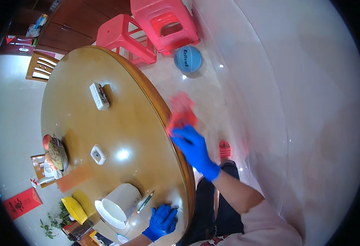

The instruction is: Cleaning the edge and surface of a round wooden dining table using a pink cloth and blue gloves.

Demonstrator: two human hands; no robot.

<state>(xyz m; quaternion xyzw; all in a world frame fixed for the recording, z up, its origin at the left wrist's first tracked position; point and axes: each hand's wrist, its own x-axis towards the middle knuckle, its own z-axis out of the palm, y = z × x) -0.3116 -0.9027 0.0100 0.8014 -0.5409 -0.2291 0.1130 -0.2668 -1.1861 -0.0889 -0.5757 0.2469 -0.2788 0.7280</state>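
Observation:
My right hand [193,147], in a blue glove, grips a blurred red cloth [182,113] at the rim of the round wooden table [130,123]. In another blue glove, my left hand [161,221] rests on the tabletop near the table's lower edge, its fingers a little apart. A dark green pen or marker [145,203] lies just beyond the left fingers. Beside it is a white container [121,203] with an open mouth. Farther in on the table are a small white square dish or lid [98,154] and a white box [99,96].
A metal bowl of fruit [62,155], a white spray bottle [43,180] and a yellow bowl [74,210] are at the table's far side. Red plastic stools [167,24] and a blue ball [188,59] are on the floor past the upper rim. Wooden chairs [41,66] stand beyond the table.

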